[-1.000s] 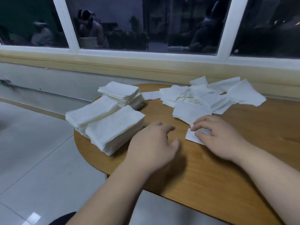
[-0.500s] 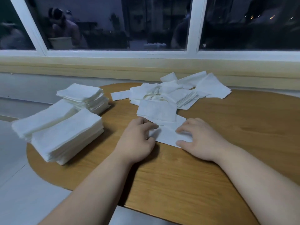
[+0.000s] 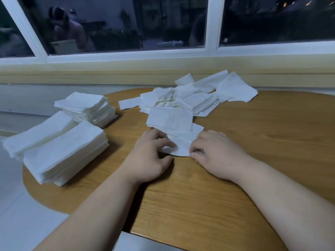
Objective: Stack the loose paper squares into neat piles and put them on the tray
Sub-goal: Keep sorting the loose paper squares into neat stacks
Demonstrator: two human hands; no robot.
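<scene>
**Base:** What sort of place am I looking at?

**Operator:** I log an indoor room, dark outside. A white-framed window [image 3: 212,24] runs above a cream ledge [image 3: 108,69]. Dim figures [image 3: 68,31] show in the glass.

**Base:** Home or workplace?

**Operator:** I cannot tell. Pale floor tiles [image 3: 10,223] at left. A rounded wooden table [image 3: 253,142] stands close to the wall under the ledge. Three squared paper piles [image 3: 63,153] sit along its left edge, and a loose heap [image 3: 190,98] lies at its far edge. I note hand-sorting work, nothing more.
</scene>
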